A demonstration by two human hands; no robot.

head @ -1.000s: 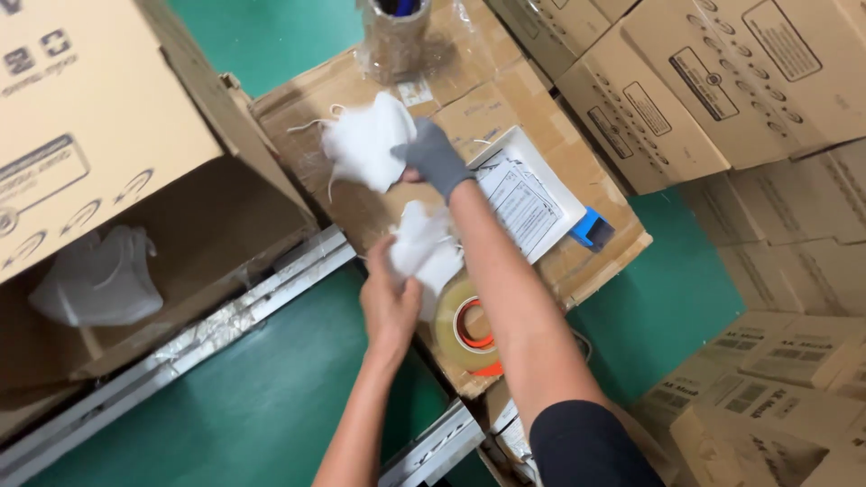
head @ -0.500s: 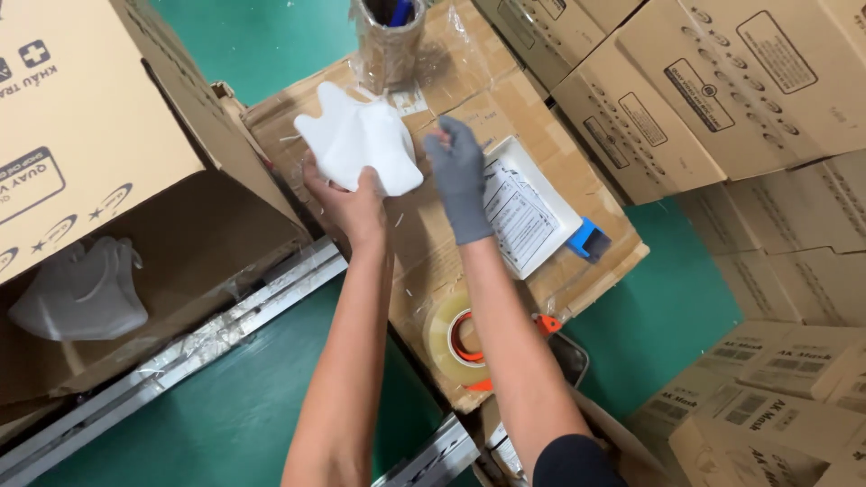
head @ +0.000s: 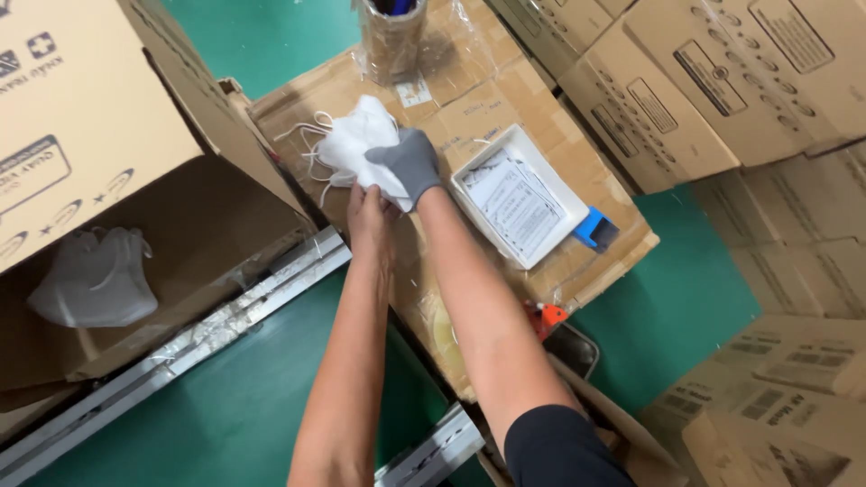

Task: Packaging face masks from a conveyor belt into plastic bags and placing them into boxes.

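At about 11 o'clock of centre, on the flattened cardboard sheet [head: 505,99] that serves as our worktop, we have both hands on a bunch of white face masks [head: 354,135]. Our right hand [head: 408,164], in a grey glove, sits on top with its fingers curled and clamped over the bunch; our bare left hand [head: 368,216] comes in from 6 o'clock beneath it, fingers closed up against the lower edge of the masks, though how tightly we cannot tell since the glove hides the tips. Loose ear loops [head: 302,135] trail out toward 9 o'clock. Step in hand, as we judge it: gathering and squaring the masks into one stack. Next move likely calls for a firm two-handed hold so none slip, and tucking in those loops before anything gets lifted. Both forearms run up from 6 o'clock nearly parallel, wrists close, right arm crossing slightly over. At 3 o'clock of the hands lies a white tray [head: 474,176] with a printed leaflet [head: 514,203], a blue tool [head: 595,230] just beside it. At 12 o'clock stands a taped-up pen holder [head: 392,41]. At 9 o'clock an open carton [head: 162,234] holds another white mask [head: 95,280].
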